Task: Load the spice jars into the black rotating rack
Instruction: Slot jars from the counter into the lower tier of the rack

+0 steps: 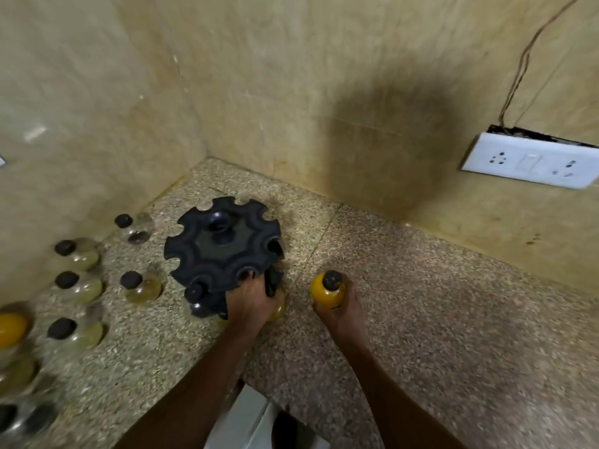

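The black rotating rack (223, 244) stands on the speckled counter near the corner, its notched top tier showing no jars. My left hand (251, 301) is closed around a yellow-filled jar (279, 311) at the rack's lower tier, front right; most of that jar is hidden by the hand. My right hand (337, 307) grips another yellow spice jar (328, 290) with a black cap, upright, just right of the rack. Black-capped jars (194, 294) sit in the lower tier at the front left.
Several loose glass jars with black caps stand left of the rack, such as one (141, 286) near it and one (77, 332) further left. A white switch and socket plate (531, 160) hangs on the right wall. The counter edge (259, 380) is near my arms.
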